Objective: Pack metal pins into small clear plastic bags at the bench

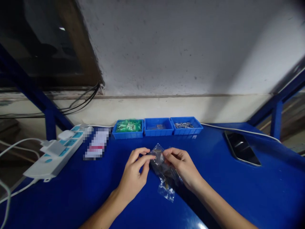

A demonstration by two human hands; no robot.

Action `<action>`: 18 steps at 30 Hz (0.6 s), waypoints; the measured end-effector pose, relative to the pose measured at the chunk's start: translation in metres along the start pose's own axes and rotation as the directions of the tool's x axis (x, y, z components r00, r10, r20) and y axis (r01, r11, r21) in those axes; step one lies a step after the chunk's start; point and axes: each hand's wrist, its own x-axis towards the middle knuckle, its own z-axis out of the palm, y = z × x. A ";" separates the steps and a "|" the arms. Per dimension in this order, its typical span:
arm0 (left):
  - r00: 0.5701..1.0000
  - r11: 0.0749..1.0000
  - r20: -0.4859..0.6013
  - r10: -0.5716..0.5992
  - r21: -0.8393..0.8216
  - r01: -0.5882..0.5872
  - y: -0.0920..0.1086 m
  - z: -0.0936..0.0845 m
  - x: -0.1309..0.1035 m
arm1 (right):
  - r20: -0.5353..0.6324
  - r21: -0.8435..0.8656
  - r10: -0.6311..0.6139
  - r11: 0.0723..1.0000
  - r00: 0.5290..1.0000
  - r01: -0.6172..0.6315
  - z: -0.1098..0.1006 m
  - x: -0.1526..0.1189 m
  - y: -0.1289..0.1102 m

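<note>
A small clear plastic bag (157, 148) with thin brass-coloured pieces in it is between my two hands over the blue table. My left hand (136, 171) has its thumb and forefinger closed at the bag's left edge. On the other side, my right hand (182, 165) pinches the bag with thumb and bent fingers. Just below, another clear bag (166, 189) also shows brass-coloured pieces. The plastic overlaps between the hands, so I cannot tell how many bags lie there.
Along the back stand a blue bin of green packets (128, 126), a blue bin with a few clear packets (158, 131) and a blue bin of metal pins (183, 125). A white power strip (54, 159) with plugs lies left, a phone (241, 148) right, and a blurred-out item (97, 143) near the strip.
</note>
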 end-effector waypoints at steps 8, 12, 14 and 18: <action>0.790 0.560 0.300 -0.535 -0.574 0.598 0.010 0.001 0.007 | 0.054 -0.434 -0.474 0.782 0.879 0.448 -0.002 -0.008 0.006; 0.803 0.488 0.293 -0.519 -0.669 0.560 0.010 0.001 0.006 | 0.280 -0.548 -0.608 0.534 0.743 0.644 -0.001 -0.013 0.010; 0.834 0.589 0.230 -0.502 -0.615 0.524 0.009 0.000 0.005 | 0.317 -0.568 -0.573 0.523 0.756 0.635 -0.001 -0.013 0.010; 0.939 0.871 0.019 -0.344 -0.366 0.327 0.007 -0.001 0.003 | 0.309 -0.545 -0.395 0.672 0.865 0.501 0.000 -0.011 0.005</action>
